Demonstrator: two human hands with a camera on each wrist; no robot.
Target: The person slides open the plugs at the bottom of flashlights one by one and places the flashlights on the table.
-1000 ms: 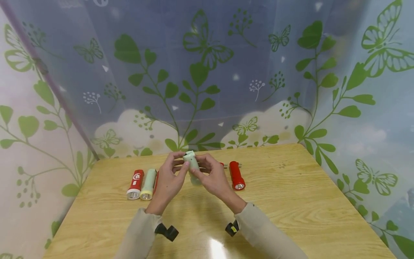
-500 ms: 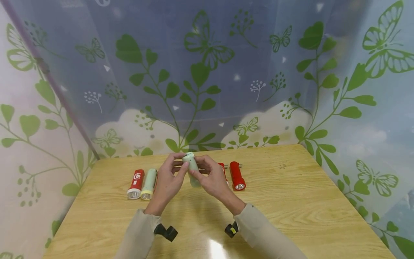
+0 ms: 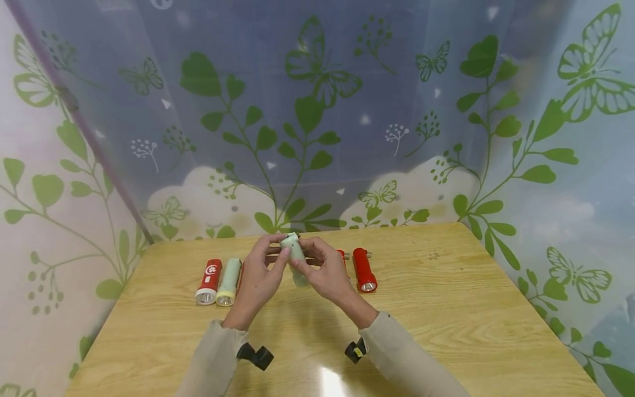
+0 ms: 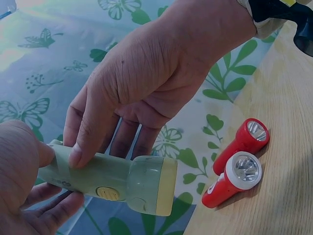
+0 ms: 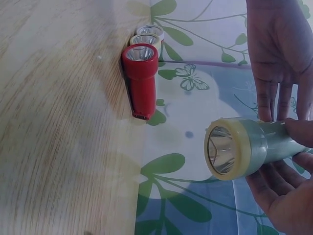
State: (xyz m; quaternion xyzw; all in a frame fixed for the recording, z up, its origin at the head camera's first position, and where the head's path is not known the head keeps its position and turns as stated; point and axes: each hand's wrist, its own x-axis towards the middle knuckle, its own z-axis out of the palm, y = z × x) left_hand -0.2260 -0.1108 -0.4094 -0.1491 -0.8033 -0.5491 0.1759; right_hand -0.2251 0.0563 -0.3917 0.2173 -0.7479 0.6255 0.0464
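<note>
Both hands hold a pale green flashlight [image 3: 297, 253] just above the table, its lens end towards the person. My left hand [image 3: 259, 275] grips its far end from the left, thumb on top. From the right, my right hand [image 3: 328, 273] pinches the body with thumb and fingers. In the left wrist view the yellow slide switch [image 4: 108, 193] and yellow rim [image 4: 167, 188] show. The right wrist view faces the unlit lens [image 5: 221, 151]. A small dark bit appears at the far end in the head view, too small to make out.
To the left lie a red flashlight [image 3: 209, 278] with a white rim, a green flashlight [image 3: 230, 278] and another red flashlight [image 5: 142, 78]. On the right are a red flashlight [image 3: 364, 270] with metal prongs and a white-rimmed red one [image 4: 225, 188]. Patterned cloth [image 3: 317, 182] hangs behind the table.
Both hands keep their hold with hardly any motion. A small dark bit has come into sight at the green flashlight's far end. The head view has shifted very slightly.
</note>
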